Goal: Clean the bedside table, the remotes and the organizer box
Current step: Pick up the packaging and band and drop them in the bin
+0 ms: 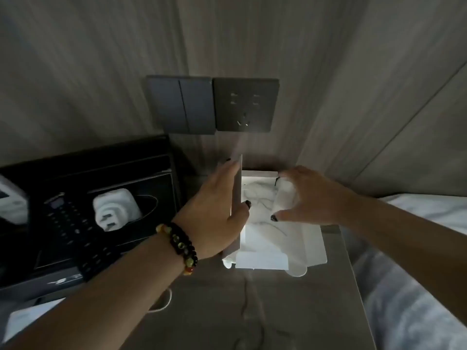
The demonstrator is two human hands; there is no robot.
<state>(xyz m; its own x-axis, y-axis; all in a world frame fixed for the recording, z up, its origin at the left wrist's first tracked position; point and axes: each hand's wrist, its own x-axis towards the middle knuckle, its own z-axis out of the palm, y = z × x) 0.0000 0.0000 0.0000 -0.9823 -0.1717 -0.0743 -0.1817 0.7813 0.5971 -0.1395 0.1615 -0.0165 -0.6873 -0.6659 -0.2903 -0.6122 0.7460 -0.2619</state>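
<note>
Grey marble-patterned bedside table [252, 311] fills lower centre. Left hand [214, 213] grips a thin grey flat panel [237, 188], centre frame. Right hand [303, 195], fingers curled, pinches white crumpled cloth [262, 223].

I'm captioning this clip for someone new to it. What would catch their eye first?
The brightly lit white tissue box in the middle of the grey marbled bedside table, with the left hand holding its side and the right hand over its top. Left of it, the black organizer box holds a black remote and a white plug adapter.
</note>
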